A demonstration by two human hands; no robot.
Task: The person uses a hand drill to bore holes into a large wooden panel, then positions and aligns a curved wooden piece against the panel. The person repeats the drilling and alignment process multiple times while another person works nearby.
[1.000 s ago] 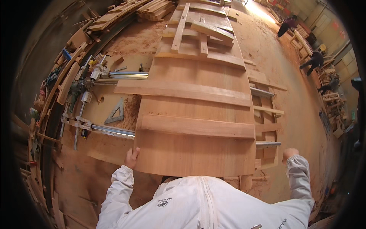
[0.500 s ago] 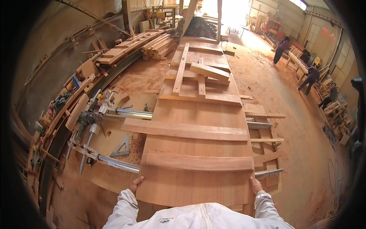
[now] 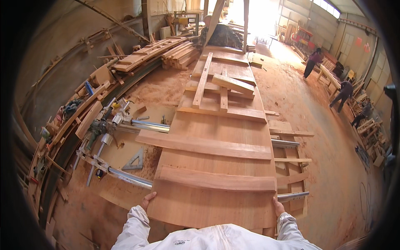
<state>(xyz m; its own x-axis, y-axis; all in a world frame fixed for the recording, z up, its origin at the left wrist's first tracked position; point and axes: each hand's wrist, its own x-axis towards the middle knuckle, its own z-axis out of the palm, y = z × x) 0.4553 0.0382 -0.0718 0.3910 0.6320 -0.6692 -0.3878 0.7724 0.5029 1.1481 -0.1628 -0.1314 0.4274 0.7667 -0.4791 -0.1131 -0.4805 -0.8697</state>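
Note:
A long wooden panel (image 3: 216, 208) stretches away in front of me, its near end close to my body. My left hand (image 3: 147, 201) grips its left edge, and my right hand (image 3: 278, 206) holds the right edge at about the same distance. Two slightly curved wooden boards lie across the panel: a nearer board (image 3: 216, 178) just beyond my hands and a farther board (image 3: 204, 146) that overhangs on the left. Farther off, several battens rest on it, among them a long strip (image 3: 203, 81) and a short block (image 3: 233, 83). The undersides of my grips are hidden.
Metal rails (image 3: 129, 178) with clamps run beneath the panel. A set square (image 3: 134, 160) and a power drill (image 3: 96, 130) lie on the left. Stacked timber (image 3: 181, 55) stands behind. A person in camouflage (image 3: 225, 37) is at the far end; other people (image 3: 312, 63) work at right.
The whole view has shifted slightly, with the far end of the panel now lower in the picture. Both hands keep hold of the panel's edges.

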